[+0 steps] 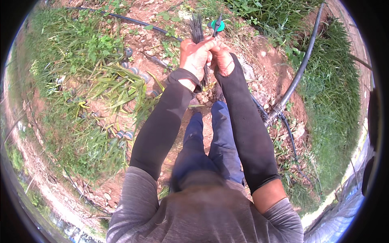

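Note:
My left hand is closed around a bundle of thin dark strips, which fans out above the fist and shows again below it. Against it, with fingers touching, my right hand is closed in a pinch. From the right fingers rises a small black pointed piece with a green disc; its exact kind cannot be made out. Black sleeves cover both forearms. What lies between the two hands is hidden by the fingers.
A thick dark pipe curves over the soil on the right, joined to thinner tubing. Another black hose crosses the far left. Strappy green plants grow on the left, with several small greyish round things among them. Dense grass stands right.

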{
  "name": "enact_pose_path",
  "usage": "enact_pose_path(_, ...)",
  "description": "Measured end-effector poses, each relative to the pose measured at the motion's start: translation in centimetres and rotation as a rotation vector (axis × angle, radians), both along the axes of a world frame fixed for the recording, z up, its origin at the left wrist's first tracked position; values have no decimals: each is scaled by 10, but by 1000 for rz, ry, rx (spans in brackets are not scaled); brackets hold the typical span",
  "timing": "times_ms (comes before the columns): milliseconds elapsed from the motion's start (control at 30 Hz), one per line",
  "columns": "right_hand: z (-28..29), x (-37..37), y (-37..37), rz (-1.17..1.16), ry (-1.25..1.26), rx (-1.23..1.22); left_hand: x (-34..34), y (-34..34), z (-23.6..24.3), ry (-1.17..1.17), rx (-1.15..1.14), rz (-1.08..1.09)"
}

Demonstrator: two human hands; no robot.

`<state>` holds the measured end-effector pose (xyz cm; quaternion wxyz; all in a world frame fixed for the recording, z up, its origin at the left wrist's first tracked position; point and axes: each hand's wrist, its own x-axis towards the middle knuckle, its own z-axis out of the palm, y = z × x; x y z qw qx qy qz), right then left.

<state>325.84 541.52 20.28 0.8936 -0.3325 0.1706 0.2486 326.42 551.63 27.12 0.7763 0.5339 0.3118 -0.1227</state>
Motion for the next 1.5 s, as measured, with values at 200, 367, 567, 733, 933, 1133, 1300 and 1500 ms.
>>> enact_pose_path(200, 6, 1, -5, -21, -164, -263, -3, -1, 4, -50, -18, -68)
enact_pose_path(367, 22, 5, -23, -51, -339, -970, -11, 2, -11, 124, -183, 129)
enact_pose_path(567, 33, 10, -29, -70, -874, -1222, -17, 5, -28, 300, -578, 112)
enact_pose_path(733, 37, 15, -24, -32, -1039, -1296, -10, 5, -39, 264, -919, 172)
enact_pose_path(933, 30, 17, -23, -75, -1046, -1338, -7, -1, -41, 239, -898, 291)
enact_pose_path(1133, 30, 18, -20, -125, -1190, -1375, -11, 2, -32, 250, -538, 267)
enact_pose_path(1300, 5, 12, -25, -137, -936, -1102, -14, 8, -37, -206, -157, 297)
enact_pose_path(1500, 15, 16, -16, -145, -433, -743, 8, 12, -51, -316, 193, 180)
